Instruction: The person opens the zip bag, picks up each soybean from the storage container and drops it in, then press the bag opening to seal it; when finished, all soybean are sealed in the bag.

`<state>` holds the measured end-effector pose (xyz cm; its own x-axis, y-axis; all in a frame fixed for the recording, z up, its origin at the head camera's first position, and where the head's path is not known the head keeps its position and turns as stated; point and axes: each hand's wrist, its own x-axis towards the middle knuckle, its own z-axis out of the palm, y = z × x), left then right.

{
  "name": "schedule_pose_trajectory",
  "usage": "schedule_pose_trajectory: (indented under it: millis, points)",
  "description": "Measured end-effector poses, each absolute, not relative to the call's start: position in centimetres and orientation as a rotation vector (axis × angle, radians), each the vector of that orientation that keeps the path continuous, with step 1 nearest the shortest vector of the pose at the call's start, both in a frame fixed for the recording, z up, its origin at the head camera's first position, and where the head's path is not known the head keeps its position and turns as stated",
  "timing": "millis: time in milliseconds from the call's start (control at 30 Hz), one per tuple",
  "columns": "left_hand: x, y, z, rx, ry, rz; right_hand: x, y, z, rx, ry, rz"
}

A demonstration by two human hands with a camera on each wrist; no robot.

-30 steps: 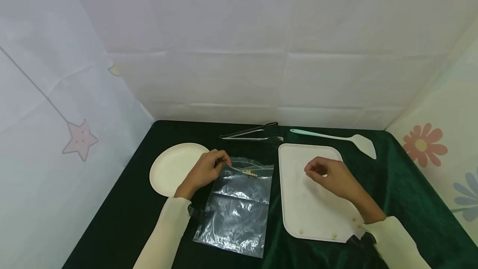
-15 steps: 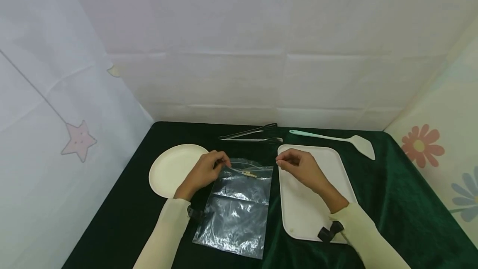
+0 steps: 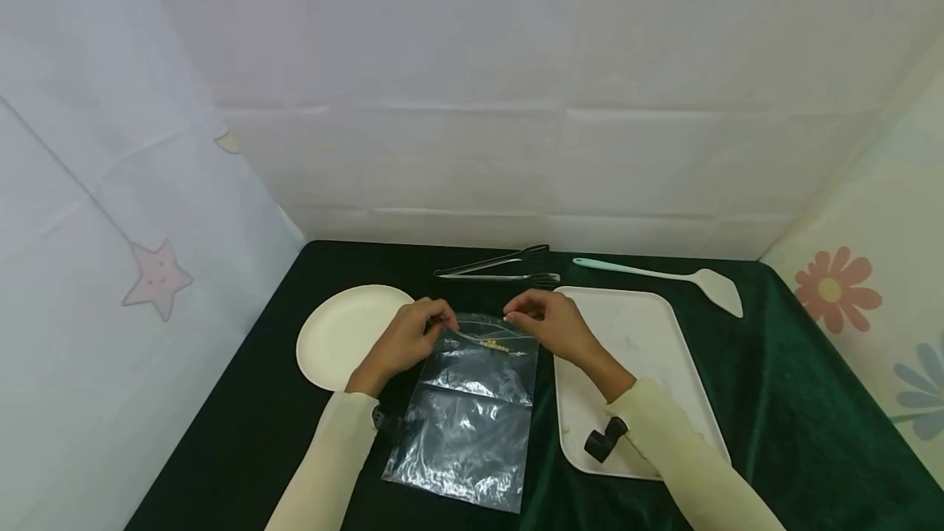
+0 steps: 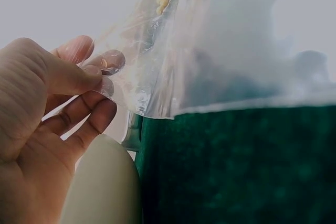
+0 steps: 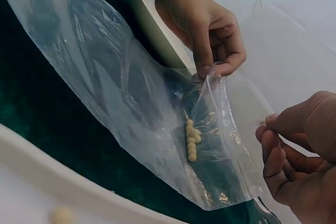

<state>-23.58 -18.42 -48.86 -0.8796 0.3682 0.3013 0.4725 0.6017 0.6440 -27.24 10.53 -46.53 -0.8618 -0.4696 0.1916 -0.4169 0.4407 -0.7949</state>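
I see the left hand (image 3: pixel 404 338) pinching a flat, clear plastic bag (image 3: pixel 466 433) by its top edge, on the green cloth bench (image 3: pixel 789 383). Nearby, the right hand (image 3: pixel 558 328) nips a tiny pale bit (image 3: pixel 505 319), with room between hands.

Head view forward-down, wrist views close, all sharing bag (image 3: pixel 472 433)

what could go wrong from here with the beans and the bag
The beans lie near the mouth end of the bag, so a tug might spill them. The left hand pinches just one corner, so the mouth could sag or twist. The right hand, beside that end, seems to pinch something small, perhaps a bean, which might drop outside.
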Motion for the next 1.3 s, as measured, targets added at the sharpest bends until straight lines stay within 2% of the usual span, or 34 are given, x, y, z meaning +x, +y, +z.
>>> schedule_pose_trajectory:
  millis: [233,367,500,667,1000,1300]
  points:
    - [-23.8,-18.3,-48.4,-0.722,-2.679,-1.141,-27.0,12.4,-45.8,-0.814,2.63,-1.36]
    - [-23.9,-18.3,-48.2,-0.738,-2.666,-1.13,-26.4,15.0,-45.1,-0.938,2.602,-1.194]
    - [-23.8,-18.4,-48.2,-0.735,-2.675,-1.125,-25.0,17.7,-45.2,-1.07,2.521,-0.993]
    - [-23.5,-18.6,-48.2,-0.72,-2.678,-1.123,-22.9,19.6,-45.7,-1.073,2.453,-0.858]
    - [-23.4,-18.8,-48.4,-0.706,-2.681,-1.142,-20.3,18.5,-47.1,-1.161,2.511,-0.758]
    - [-23.3,-18.9,-48.8,-0.694,-2.688,-1.141,-20.3,18.1,-47.4,-1.168,2.601,-0.753]
